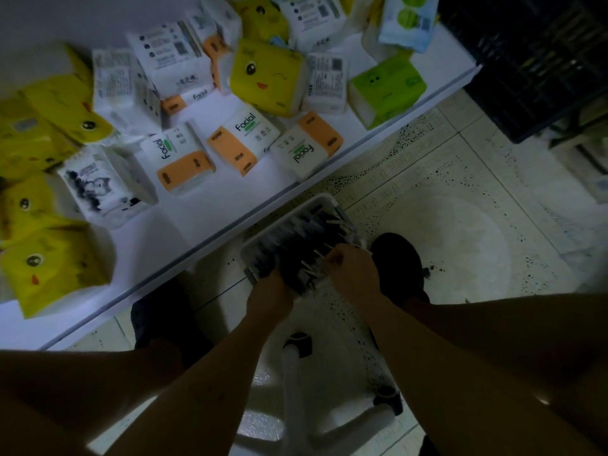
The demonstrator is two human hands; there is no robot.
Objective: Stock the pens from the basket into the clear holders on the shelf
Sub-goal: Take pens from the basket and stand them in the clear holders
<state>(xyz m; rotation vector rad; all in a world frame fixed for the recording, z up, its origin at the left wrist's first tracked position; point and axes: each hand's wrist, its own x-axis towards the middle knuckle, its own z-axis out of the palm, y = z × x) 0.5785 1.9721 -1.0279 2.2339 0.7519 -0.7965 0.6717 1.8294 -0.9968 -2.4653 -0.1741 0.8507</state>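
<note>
The shelf (204, 232) is running across the left and far side, with tissue packs (243, 143) lying scattered all over it. Just in front of its edge and lower down, the basket (253, 255) is sitting over the floor (460, 225), the pens (296, 245) lying heaped inside it. The left hand (269, 291) is reaching into the pens at the basket's near left end, the right hand (353, 274) at its near right corner. A shoe (398, 261) is standing just right of the basket. A crate (526, 60) is sitting far right, beyond the shelf's end.
</note>
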